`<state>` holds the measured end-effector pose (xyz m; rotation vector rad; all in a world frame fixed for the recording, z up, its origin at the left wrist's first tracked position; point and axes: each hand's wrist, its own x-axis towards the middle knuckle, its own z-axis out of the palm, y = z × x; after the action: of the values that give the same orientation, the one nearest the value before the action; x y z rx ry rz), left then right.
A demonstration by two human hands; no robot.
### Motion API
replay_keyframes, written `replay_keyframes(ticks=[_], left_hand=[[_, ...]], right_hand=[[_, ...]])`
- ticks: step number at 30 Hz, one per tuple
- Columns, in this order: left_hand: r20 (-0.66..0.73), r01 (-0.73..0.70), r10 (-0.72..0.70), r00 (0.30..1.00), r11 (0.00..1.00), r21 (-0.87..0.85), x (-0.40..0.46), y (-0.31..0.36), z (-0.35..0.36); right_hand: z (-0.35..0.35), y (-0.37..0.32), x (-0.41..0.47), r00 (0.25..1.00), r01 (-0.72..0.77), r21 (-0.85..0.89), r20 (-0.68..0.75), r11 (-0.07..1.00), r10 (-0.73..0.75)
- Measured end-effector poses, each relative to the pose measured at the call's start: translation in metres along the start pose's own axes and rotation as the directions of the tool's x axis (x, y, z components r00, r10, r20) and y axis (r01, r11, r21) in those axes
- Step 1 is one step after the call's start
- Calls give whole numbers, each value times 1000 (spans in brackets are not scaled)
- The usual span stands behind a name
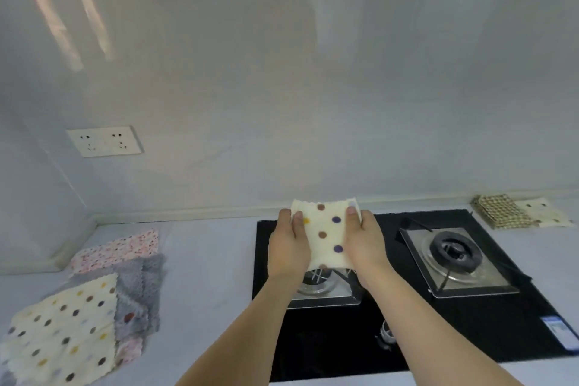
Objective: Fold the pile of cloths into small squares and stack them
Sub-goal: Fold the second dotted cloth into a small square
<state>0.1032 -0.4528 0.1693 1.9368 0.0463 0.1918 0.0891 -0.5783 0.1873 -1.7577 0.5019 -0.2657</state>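
Note:
I hold a cream cloth with coloured dots (327, 233) up in the air above the stove, folded to a narrow strip. My left hand (289, 247) grips its left edge and my right hand (363, 243) grips its right edge, thumbs on the near face. On the counter at the left lies a loose pile: a cream dotted cloth (61, 329) in front, a grey cloth (142, 291) partly under it, and a pink speckled cloth (120, 247) behind. At the far right sit two folded cloths, a checked one (499, 210) and a cream one (550, 213).
A black glass gas stove (470, 338) fills the counter's middle and right, with a right burner (456, 251) and a left burner (316, 287) partly hidden by my arms. A double wall socket (105, 141) is on the grey wall. The pale counter (206, 276) lies between pile and stove.

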Motion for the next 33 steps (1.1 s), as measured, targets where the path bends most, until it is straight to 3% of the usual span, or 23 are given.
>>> replay_keyframes(ticks=[7,13,17,21,27,33], left_hand=[[94,47,-48,994,999,12,-17,25,124],[201,63,-77,977,995,76,5,29,213],[239,115,-120,964,993,33,-1,55,288],[246,116,-112,963,993,-5,-11,93,368],[290,223,-212,933,975,-4,-35,131,457],[351,194,-169,921,980,-35,-30,156,542]], right_hand=[[-102,49,61,996,-85,-88,-41,993,81],[-155,76,113,979,-161,-56,-136,985,152],[-223,91,155,978,-154,-123,-158,980,134],[-298,118,200,978,-151,-51,-156,987,142],[-400,135,246,978,-196,-15,-77,980,194],[-474,154,293,969,-233,-27,-92,972,229]])
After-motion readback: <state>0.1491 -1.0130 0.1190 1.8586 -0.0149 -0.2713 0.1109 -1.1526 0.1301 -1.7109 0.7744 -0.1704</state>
